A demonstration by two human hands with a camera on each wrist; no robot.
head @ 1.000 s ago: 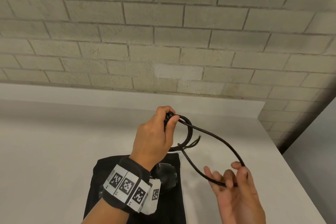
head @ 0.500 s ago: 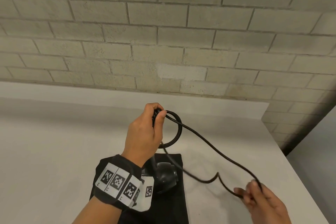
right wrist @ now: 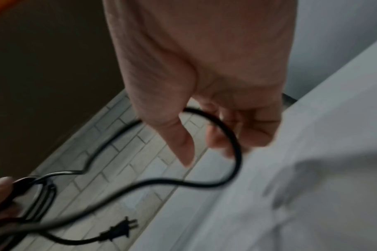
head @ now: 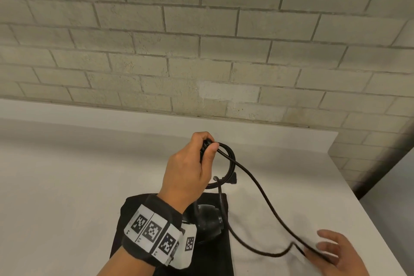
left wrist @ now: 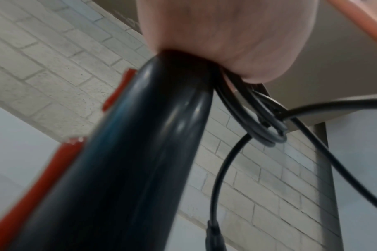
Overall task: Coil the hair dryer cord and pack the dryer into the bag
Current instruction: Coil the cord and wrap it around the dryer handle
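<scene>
**Cord partly coiled, dryer not yet bagged**

Your left hand (head: 190, 170) is raised above the table (head: 67, 186), fingers and thumb curled tight round the dryer (left wrist: 140, 152) handle and pinning a few small loops of the cord (head: 257, 188) against it. Two or three turns look done; a long slack run still trails to the right, so by my reckoning the coiling is under halfway. The dryer's black rounded head hangs below your wrist, over the bag (head: 215, 260), which lies flat and dark on the table; whether its mouth is open, you cannot tell from here. Packing has not begun.

The cord is thin, black and kinked where it sags toward the table. Its plug (right wrist: 118, 230) dangles free near the coil. Further right, your right hand (head: 336, 253) sits low at the table's edge, fingers loosely curved, the cord running through them in a light hold.
</scene>
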